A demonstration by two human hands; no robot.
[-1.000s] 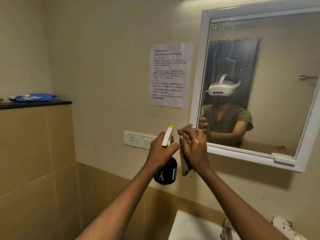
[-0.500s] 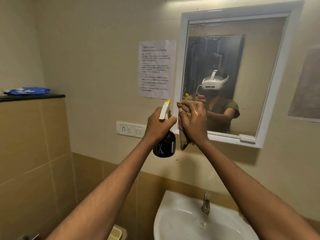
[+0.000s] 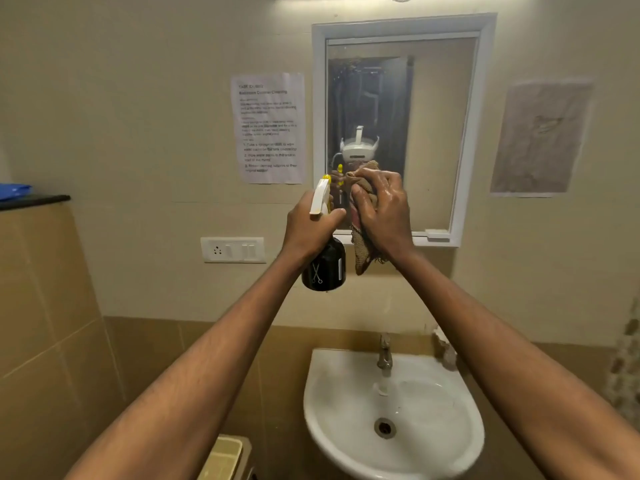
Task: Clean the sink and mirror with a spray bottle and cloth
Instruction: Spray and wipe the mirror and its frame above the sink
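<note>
The left hand (image 3: 308,226) has its fingers curled round the neck of a black spray bottle with a white and yellow trigger head (image 3: 325,265), held upright before the white-framed wall mirror (image 3: 401,133). Just to its right, the right hand (image 3: 384,209) grips a bunched brown cloth (image 3: 363,244) close to the lower glass. The white ceramic sink (image 3: 394,414) sits below, nearer, with a metal tap (image 3: 384,355) at its far rim.

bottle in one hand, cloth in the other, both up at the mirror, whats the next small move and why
Probably squeeze the trigger. The left hand grips the bottle with its nozzle aimed toward the cloth, which the right hand holds bunched in front of the mirror. Wetting the cloth first seems the natural step before wiping the glass.
</note>
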